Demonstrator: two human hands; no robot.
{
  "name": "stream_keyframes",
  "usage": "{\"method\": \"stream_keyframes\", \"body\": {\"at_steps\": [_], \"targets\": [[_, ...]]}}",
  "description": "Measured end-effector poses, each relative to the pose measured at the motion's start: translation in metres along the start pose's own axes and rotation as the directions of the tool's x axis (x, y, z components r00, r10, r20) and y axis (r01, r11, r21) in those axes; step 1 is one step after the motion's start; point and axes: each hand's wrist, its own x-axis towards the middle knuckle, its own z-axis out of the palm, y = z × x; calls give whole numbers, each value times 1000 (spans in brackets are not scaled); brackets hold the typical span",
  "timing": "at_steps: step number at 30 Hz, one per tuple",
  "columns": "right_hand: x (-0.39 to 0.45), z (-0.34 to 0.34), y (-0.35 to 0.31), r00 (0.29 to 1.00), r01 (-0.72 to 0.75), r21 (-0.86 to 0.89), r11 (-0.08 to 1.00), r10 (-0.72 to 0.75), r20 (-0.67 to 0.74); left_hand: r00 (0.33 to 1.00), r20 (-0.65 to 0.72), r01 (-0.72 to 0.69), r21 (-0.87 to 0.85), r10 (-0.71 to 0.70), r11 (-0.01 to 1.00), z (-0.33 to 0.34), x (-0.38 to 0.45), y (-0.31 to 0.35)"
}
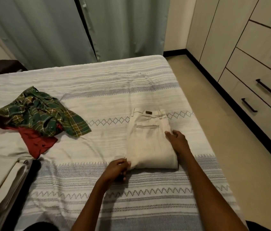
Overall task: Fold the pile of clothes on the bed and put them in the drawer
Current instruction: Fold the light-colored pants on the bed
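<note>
Cream trousers (pixel 149 140) lie folded into a rectangle on the bed (pixel 98 90), waistband away from me, back pocket up. My left hand (pixel 118 169) pinches their near left corner. Resting on their right edge is my right hand (pixel 177 140), fingers on the cloth. To the left a crumpled green plaid shirt (pixel 40 112) sits on top of a red garment (pixel 36 142). The drawers (pixel 254 90) with black handles line the wall on the right.
A strip of beige floor (pixel 223 130) runs between the bed and the drawer unit. Green curtains (pixel 65 30) hang behind the bed. A dark side table (pixel 1 66) stands at the far left. A dark strap or bag (pixel 15 184) lies at the bed's near left.
</note>
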Motion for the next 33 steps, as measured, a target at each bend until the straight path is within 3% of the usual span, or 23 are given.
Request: {"method": "stream_keyframes", "body": {"at_steps": [3,5,8,10,15,17,20,22,24,26,28,30,31,32,33], "targets": [[-39,-8,20,1000,1,-177,984,4,28,961,-274,-62,-107,30,992,17,-20,-4],[-53,-6,31,998,-42,-252,967,50,26,963,-267,-79,-166,32,983,30,-26,0],[-73,-2,41,992,-92,-286,954,114,61,971,-237,-46,-67,28,997,45,-21,11],[-78,0,40,981,-112,-298,948,153,117,963,-262,32,-104,-59,994,49,-12,18],[-104,-17,45,987,-101,-201,974,124,106,968,-211,116,-88,-133,989,53,-39,18],[-124,-31,50,983,-90,-211,973,121,139,976,-126,181,3,-179,983,51,-60,6],[-150,-57,67,923,-180,-367,913,285,258,969,-34,245,238,-244,940,42,-95,-21],[-165,-73,72,850,-179,-537,824,404,337,968,51,201,437,-247,876,37,-118,-33],[-175,-82,72,841,-134,-623,771,421,340,970,103,111,615,-219,780,32,-126,-41],[-179,-81,64,941,-37,-706,707,263,214,999,-30,47,717,-36,695,34,-122,-43],[-181,-63,52,996,70,-759,648,-86,19,940,-225,-16,720,255,694,50,-118,-32],[-180,-30,40,917,313,-671,672,-399,29,805,-220,-272,689,552,672,79,-114,-10],[-177,-12,36,878,416,-634,652,-470,93,739,-161,-375,708,654,598,94,-106,1],[-171,4,35,853,478,-639,603,-492,174,712,-85,-418,746,697,518,106,-94,8],[-160,16,40,840,505,-679,533,-484,245,732,-25,-399,794,681,459,113,-79,15]]}}
